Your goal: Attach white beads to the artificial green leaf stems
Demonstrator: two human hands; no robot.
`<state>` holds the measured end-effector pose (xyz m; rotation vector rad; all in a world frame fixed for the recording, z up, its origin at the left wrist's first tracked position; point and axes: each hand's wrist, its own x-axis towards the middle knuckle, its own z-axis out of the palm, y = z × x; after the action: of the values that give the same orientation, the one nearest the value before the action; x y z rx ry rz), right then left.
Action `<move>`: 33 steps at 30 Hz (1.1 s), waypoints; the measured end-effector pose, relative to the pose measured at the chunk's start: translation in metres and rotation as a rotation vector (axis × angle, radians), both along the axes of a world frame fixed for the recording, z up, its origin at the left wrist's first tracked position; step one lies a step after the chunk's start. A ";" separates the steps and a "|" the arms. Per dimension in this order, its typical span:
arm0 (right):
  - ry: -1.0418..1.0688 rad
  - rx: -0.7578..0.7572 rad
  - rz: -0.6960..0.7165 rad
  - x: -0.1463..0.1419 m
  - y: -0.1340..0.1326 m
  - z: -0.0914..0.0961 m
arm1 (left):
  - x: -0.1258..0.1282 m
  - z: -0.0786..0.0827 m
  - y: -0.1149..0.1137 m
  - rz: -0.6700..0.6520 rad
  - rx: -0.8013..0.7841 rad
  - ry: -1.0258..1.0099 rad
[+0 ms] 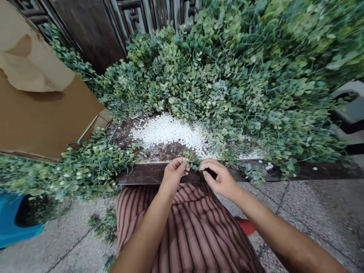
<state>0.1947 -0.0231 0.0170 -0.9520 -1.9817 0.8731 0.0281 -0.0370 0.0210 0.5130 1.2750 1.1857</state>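
Between my two hands, just over the table's front edge, is a small sprig of artificial greenery (194, 160). My left hand (176, 169) pinches its leafy end with thumb and fingertips. The thumb and forefinger of my right hand (215, 175) are closed at the sprig's other end; the spot they grip is too small to make out fully. Right behind the hands lies a spread of small white beads (170, 131) on the dark wooden table (148, 173).
A large heap of green artificial sprigs (222, 76) fills the table's back and right. More sprigs with white tips (93, 167) lie at left beside a cardboard box (42, 117). A blue stool (11, 223) stands lower left. Loose sprigs (106, 225) lie on the floor.
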 end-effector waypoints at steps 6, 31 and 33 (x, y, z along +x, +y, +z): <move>-0.056 0.089 -0.120 -0.007 0.000 0.000 | -0.002 0.003 0.001 0.012 0.038 0.022; -0.065 0.300 -0.395 -0.035 0.011 -0.042 | -0.041 -0.035 0.000 0.125 0.572 1.182; -0.061 0.318 -0.419 -0.035 0.012 -0.044 | -0.044 -0.032 -0.011 0.110 0.596 1.218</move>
<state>0.1602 -0.0113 -0.0265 -1.1537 -1.8038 0.2898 -0.0163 -0.0483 -0.0109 1.8091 1.9336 1.3721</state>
